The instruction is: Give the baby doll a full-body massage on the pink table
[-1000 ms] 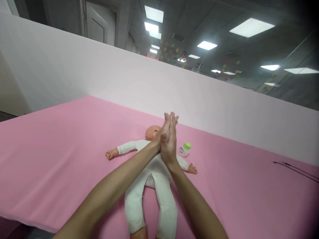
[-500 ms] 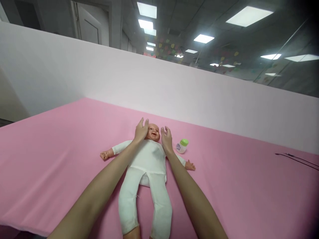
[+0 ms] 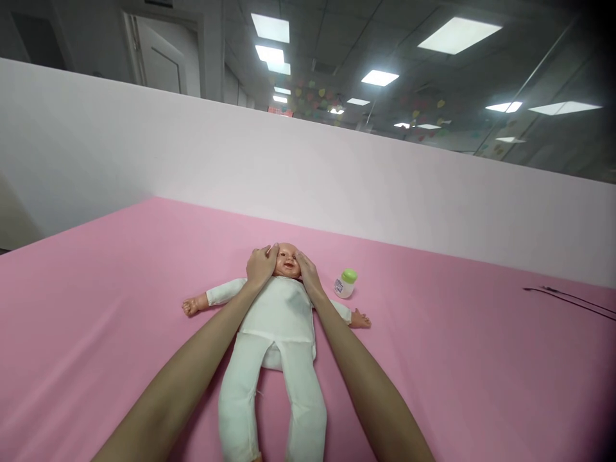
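Note:
A baby doll (image 3: 282,308) in a white top and trousers lies face up, its arms spread, with its head toward the wall. My left hand (image 3: 262,265) lies along one side of the doll's head, thumb by the cheek and fingers stretched past it. On the opposite side, my right hand (image 3: 307,268) rests its extended fingers flat against the face. Neither hand is closed round anything. Parts of the fingers are hidden behind the head. To the right of the doll's head stands a small clear jar (image 3: 345,284) with a green lid.
A pink sheet (image 3: 457,359) covers the table under the doll. Two thin dark cords (image 3: 572,299) lie at the far right. A low white wall (image 3: 337,186) runs along the back, with ceiling lights showing beyond it.
Both hands have moved in against the sides of the doll's head; the right one stood apart from it before. The whole view has shifted slightly.

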A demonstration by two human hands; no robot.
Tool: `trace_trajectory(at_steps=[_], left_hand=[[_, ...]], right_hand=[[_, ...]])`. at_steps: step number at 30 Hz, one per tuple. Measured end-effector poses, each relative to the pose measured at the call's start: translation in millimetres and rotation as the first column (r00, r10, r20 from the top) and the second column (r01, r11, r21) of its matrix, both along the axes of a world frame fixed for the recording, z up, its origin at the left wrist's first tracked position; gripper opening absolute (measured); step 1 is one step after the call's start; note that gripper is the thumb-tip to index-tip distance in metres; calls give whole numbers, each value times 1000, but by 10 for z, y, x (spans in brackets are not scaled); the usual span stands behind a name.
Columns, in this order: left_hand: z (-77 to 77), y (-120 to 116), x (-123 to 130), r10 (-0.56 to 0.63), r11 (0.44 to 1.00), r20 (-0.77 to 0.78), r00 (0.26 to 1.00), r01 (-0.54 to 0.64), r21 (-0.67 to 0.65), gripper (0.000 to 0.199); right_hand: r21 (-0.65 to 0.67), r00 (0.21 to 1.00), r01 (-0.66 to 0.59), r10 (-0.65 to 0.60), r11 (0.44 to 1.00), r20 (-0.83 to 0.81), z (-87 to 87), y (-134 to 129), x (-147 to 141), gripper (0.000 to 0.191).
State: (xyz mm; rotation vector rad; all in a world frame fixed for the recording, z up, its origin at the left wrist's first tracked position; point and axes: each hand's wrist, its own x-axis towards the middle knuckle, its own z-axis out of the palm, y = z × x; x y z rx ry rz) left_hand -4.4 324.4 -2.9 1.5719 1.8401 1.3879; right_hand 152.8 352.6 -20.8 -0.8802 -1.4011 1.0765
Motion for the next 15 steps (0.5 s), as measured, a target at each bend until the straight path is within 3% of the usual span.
trace_trajectory(at_steps=[5,15], left_hand=[[58,-5,-17,-57,998,-71,996,55,-22,58],[-19,68,-53,-59,996,193,979,72,-60,66]], right_hand=[[-1,1000,8,-8,1000,-1,70,-51,-11,49],[-41,994,112,-112,993,-1,42,-18,-26,46]])
